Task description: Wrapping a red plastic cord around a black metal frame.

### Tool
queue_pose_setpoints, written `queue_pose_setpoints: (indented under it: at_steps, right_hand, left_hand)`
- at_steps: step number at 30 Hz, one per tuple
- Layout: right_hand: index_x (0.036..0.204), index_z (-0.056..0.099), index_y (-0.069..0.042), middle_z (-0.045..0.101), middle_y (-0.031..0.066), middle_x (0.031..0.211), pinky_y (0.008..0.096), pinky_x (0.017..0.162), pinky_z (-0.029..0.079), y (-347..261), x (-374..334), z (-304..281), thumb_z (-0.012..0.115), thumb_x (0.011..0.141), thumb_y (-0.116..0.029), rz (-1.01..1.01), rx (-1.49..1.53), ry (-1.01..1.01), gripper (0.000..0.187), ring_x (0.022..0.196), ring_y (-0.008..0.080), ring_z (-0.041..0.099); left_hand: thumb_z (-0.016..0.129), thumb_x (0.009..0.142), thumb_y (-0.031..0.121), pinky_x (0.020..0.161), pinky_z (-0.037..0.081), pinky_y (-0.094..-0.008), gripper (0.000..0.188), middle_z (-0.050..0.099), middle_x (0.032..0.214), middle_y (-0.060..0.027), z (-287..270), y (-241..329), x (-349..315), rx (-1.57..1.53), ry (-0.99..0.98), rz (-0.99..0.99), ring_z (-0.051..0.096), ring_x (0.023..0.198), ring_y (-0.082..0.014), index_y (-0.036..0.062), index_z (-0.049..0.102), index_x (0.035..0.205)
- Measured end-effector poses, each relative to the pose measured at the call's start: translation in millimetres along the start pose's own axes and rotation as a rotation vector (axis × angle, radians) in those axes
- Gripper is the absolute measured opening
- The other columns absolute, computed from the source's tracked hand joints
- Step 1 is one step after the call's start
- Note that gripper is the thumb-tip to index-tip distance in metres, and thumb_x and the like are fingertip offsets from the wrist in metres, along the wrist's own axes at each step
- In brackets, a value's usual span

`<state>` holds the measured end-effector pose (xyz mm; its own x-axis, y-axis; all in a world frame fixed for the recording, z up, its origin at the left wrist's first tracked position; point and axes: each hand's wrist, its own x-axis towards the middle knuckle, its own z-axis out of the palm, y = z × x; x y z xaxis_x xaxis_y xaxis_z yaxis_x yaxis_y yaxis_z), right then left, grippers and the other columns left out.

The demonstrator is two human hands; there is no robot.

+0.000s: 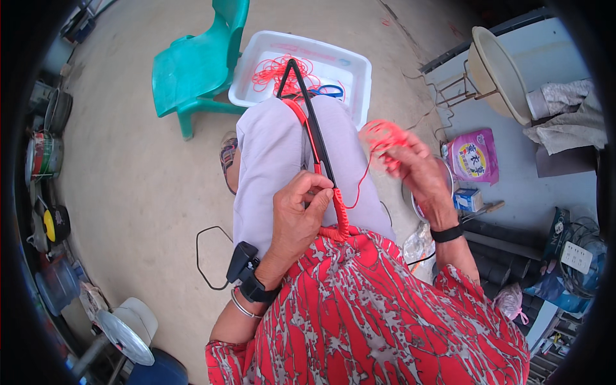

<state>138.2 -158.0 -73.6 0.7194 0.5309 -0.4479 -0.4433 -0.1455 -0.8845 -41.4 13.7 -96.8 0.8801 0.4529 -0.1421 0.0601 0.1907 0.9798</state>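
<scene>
Across my lap lies a thin black triangular frame (313, 128), its pointed end over my knees. Tight turns of red cord (341, 212) cover the part near my belly, and more red runs along its other side. My left hand (303, 204) is closed, thumb and forefinger pinching the black bar where the wrapping ends. Out to the right, my right hand (414, 165) grips a loose bundle of red cord (383, 136), slightly blurred. One strand hangs from the bundle to the wrapped bar.
Beyond my knees stands a white plastic tub (256, 48) holding tangled red cord (273, 72) and blue-handled scissors (329, 90). Beside it is a green plastic chair (192, 67). A black bent frame (199, 256) lies on the floor at left. A purple bag (473, 156) stands at right.
</scene>
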Motion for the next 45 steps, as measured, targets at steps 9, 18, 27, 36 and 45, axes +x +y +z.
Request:
queue_pose_setpoints:
  at_steps: [9, 18, 27, 36, 45]
  right_hand:
    - [0.109, 0.054, -0.002, 0.064, 0.0071, 0.09, 0.0221, 0.058, 0.052, 27.1, -16.2, 47.4, 0.057, 0.095, -0.015, 0.143, 0.117, -0.248, 0.02, 0.069, 0.01, 0.063]
    - [0.107, 0.056, -0.004, 0.063, 0.0033, 0.085, 0.0202, 0.057, 0.049, 21.7, -12.3, 44.9, 0.059, 0.094, -0.021, 0.13, 0.131, -0.21, 0.022, 0.066, 0.0083, 0.06]
    - [0.095, 0.059, -0.006, 0.058, -0.0034, 0.074, 0.0188, 0.048, 0.035, -12.3, -3.4, 34.7, 0.07, 0.084, -0.02, 0.043, -0.301, -0.135, 0.021, 0.056, 0.0021, 0.046]
    - [0.089, 0.057, -0.005, 0.053, -0.0033, 0.07, 0.0204, 0.046, 0.034, -36.7, -40.1, 8.8, 0.068, 0.085, -0.015, -0.149, -0.211, -0.061, 0.016, 0.053, 0.0032, 0.045]
    - [0.091, 0.058, -0.005, 0.055, -0.0025, 0.071, 0.02, 0.047, 0.036, -28.4, -50.7, -0.3, 0.068, 0.086, -0.016, -0.159, -0.148, -0.039, 0.016, 0.054, 0.0035, 0.047]
  left_hand:
    - [0.062, 0.085, 0.0, 0.058, 0.047, -0.0225, 0.004, 0.062, 0.077, -0.0041, -12.4, -7.1, 18.7, -0.066, -0.256, -0.108, 0.058, 0.065, -0.0094, -0.0005, 0.059, 0.088]
    - [0.06, 0.089, 0.002, 0.059, 0.056, -0.0263, 0.017, 0.067, 0.082, -0.0125, 9.1, -9.2, 1.6, -0.592, -0.12, -0.539, 0.066, 0.068, -0.0178, -0.0017, 0.054, 0.104]
    - [0.063, 0.088, 0.004, 0.058, 0.055, -0.0252, 0.019, 0.067, 0.085, -0.0132, 50.3, 1.7, 7.9, -0.499, -0.197, -0.555, 0.066, 0.068, -0.0167, -0.0042, 0.056, 0.103]
    - [0.064, 0.086, 0.002, 0.061, 0.058, -0.0275, 0.017, 0.066, 0.082, -0.012, 75.1, 27.9, 2.5, -0.634, -0.301, -0.473, 0.067, 0.068, -0.0181, -0.0053, 0.058, 0.101]
    - [0.063, 0.089, 0.002, 0.064, 0.054, -0.022, 0.013, 0.068, 0.082, -0.0072, 85.1, 28.9, -4.1, -0.193, -0.302, -0.079, 0.065, 0.07, -0.0099, -0.0036, 0.061, 0.1]
